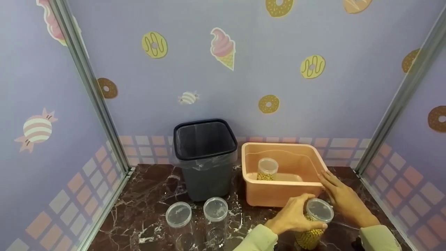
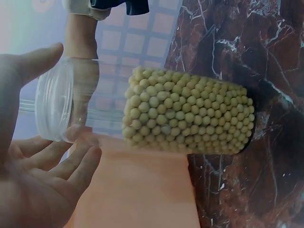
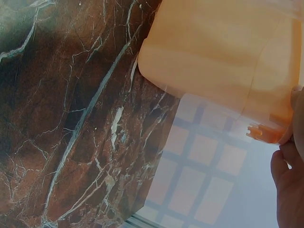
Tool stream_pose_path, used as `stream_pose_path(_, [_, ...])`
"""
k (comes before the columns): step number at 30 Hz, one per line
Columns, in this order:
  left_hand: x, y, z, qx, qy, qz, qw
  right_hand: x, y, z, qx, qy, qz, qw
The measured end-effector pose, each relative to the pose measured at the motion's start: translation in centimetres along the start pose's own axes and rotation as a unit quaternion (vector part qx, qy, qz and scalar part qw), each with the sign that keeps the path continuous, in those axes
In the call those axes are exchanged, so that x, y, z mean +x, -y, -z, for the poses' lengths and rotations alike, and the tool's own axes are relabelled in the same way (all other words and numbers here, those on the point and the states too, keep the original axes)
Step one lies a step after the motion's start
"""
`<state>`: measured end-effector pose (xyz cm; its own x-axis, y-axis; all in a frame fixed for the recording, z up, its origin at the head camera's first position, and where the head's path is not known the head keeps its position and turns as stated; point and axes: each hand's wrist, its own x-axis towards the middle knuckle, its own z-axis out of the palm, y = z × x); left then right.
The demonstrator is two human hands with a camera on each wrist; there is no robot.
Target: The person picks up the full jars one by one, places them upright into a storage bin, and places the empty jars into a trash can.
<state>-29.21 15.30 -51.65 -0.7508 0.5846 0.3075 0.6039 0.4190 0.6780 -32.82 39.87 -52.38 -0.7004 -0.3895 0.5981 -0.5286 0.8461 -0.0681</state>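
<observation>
A clear jar (image 1: pixel 310 237) of pale yellow round beads or beans stands upright at the front right. My left hand (image 1: pixel 294 214) holds it near its clear lid (image 2: pixel 57 102), thumb on one side and fingers on the other; the beads (image 2: pixel 190 111) sit below an empty upper part. My right hand (image 1: pixel 343 197) rests on the right front corner of a peach plastic tub (image 1: pixel 278 193), fingers stretched over the rim. Seen from the right wrist, fingers (image 3: pixel 289 185) touch that rim beside a small orange bracket. A similar part-filled jar (image 1: pixel 267 167) stands inside the tub.
Two clear lidded jars without visible contents, one further left (image 1: pixel 179 223) and one nearer the middle (image 1: pixel 216 219), stand at the front. Behind them is a dark bin (image 1: pixel 209 181) with a clear liner. Patterned walls enclose the dark marbled table (image 1: pixel 146 202).
</observation>
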Motion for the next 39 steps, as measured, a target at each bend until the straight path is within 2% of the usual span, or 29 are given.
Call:
stream_pose_path(8, [-0.2, 0.7, -1.1, -0.052, -0.031, -0.004, 0.9982, 0.1, 0.3, 0.3, 0.012, 0.008, -0.010, 1.000])
stream_pose_path(12, [-0.4, 0.9, -1.4, -0.042, -0.054, -0.007, 0.9976, 0.2, 0.4, 0.2, 0.012, 0.010, -0.009, 1.000])
stream_pose_path(16, [-0.3, 0.7, -1.2, -0.048, -0.067, 0.005, 0.9966, 0.2, 0.3, 0.2, 0.010, 0.010, -0.013, 1.000])
stream_pose_path(19, [0.0, 0.1, -0.5, -0.058, -0.072, 0.011, 0.9957, 0.1, 0.3, 0.3, 0.016, 0.010, -0.014, 1.000])
stream_pose_path(24, [1.1, -1.7, 2.0, -0.038, -0.078, -0.013, 0.9961, -0.3, 0.0, 0.3, 0.019, 0.016, 0.002, 1.000])
stream_pose_path(30, [2.7, -4.9, 6.9, -0.023, -0.086, -0.016, 0.9959, -0.4, -0.2, 0.3, 0.020, 0.015, -0.034, 0.999])
stream_pose_path(36, [4.6, -7.7, 12.0, -0.029, -0.087, -0.032, 0.9953, -0.2, -0.2, 0.0, -0.011, -0.031, 0.024, 0.999])
stream_pose_path(39, [5.6, -8.8, 13.7, -0.025, -0.096, -0.019, 0.9949, -0.2, -0.2, 0.0, -0.006, -0.028, 0.020, 0.999])
